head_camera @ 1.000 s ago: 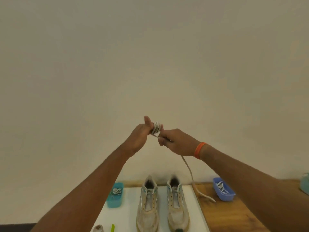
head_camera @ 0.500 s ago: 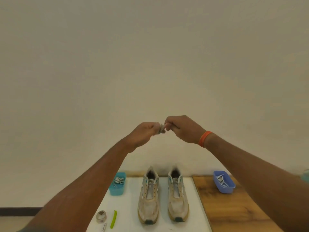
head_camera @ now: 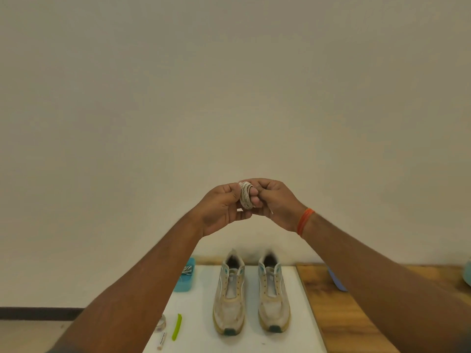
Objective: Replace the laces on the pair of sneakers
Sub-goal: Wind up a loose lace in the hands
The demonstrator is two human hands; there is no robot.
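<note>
Both arms are extended forward and raised, with the hands meeting in front of a plain wall (head_camera: 229,85). The left hand (head_camera: 221,210) holds a coiled lace (head_camera: 246,196), which is wound around its fingers. The right hand (head_camera: 276,205) pinches the same coil from the opposite side, fingers curled onto it. An orange band (head_camera: 305,221) sits on the right wrist.

Below, two unlaced sneakers (head_camera: 251,294) stand side by side on a white mat (head_camera: 201,314) on the desk (head_camera: 336,314), toes toward the camera. A teal tray (head_camera: 184,282) containing laces sits at the mat's far left. A blue tray (head_camera: 336,280) on bare wood is mostly hidden by the right forearm. A tape roll (head_camera: 161,323), a green strip (head_camera: 177,326) and a small tube (head_camera: 161,340) lie at near left.
</note>
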